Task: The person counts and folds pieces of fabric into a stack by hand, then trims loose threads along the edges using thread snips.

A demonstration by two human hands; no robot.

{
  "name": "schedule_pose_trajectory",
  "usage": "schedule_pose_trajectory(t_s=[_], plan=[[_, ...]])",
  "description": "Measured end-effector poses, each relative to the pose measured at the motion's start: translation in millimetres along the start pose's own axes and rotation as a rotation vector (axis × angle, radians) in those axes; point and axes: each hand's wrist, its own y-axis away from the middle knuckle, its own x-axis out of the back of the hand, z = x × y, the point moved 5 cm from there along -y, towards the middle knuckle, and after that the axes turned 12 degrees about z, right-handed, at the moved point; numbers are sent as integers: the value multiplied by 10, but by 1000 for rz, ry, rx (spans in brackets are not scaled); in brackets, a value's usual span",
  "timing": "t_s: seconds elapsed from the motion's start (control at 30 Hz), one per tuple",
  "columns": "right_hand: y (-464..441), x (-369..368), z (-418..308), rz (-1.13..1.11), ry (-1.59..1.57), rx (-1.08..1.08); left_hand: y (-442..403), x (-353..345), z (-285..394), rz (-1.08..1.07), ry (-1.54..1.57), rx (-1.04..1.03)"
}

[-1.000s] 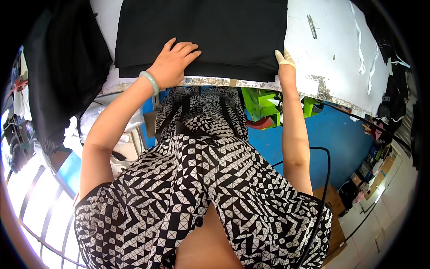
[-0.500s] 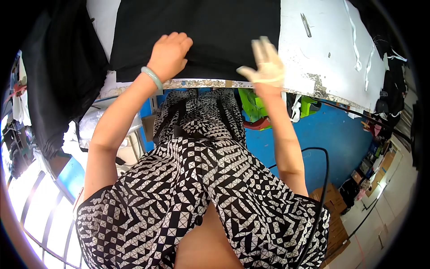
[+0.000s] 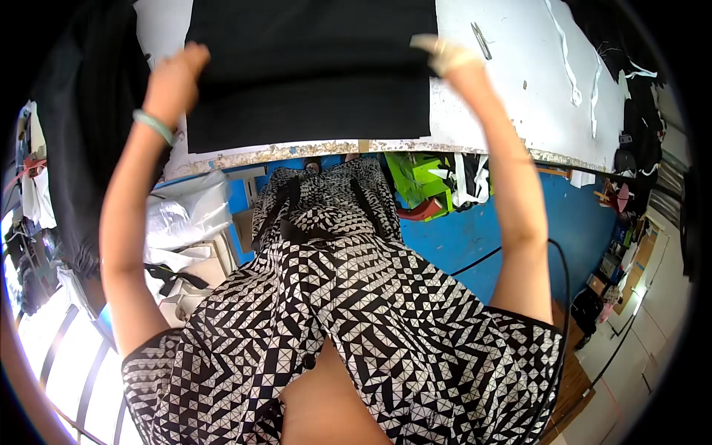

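Black cloth [image 3: 311, 111] lies on the white tabletop, its near edge close to the table's front edge. My left hand [image 3: 176, 80], with a pale green bangle [image 3: 154, 126] at the wrist, is closed on the cloth at its left side. At the right side my right hand [image 3: 454, 59], in a pale covering, pinches the cloth, its fingers slightly blurred. A raised fold of the cloth runs between the two hands.
Small metal snips [image 3: 481, 41] and white strips [image 3: 567, 55] lie on the white table [image 3: 512, 89] at the right. More black fabric [image 3: 81, 141] hangs at the left. Below the table are a green object [image 3: 419, 178] and a clear plastic bag [image 3: 193, 211].
My left hand has moved left to the cloth's left side and closed on it. My right hand went from open to pinching the right side. A fold of cloth is now lifted between them.
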Motion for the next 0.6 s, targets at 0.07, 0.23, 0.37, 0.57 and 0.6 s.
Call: schedule_pose_trajectory(t_s=[0.07, 0.23, 0.37, 0.57, 0.6], plan=[[-596, 548, 59, 140, -56, -113, -496, 358, -553, 6, 36, 191], [-213, 1338, -626, 556, 207, 4, -365, 1477, -256, 381, -196, 150], [838, 561, -976, 306, 190, 158, 567, 865, 442, 181, -86, 256], [1634, -525, -883, 53, 184, 78, 1349, -185, 925, -40, 13, 447], [1535, -418, -964, -27, 193, 59, 1332, -90, 914, -132, 120, 485]])
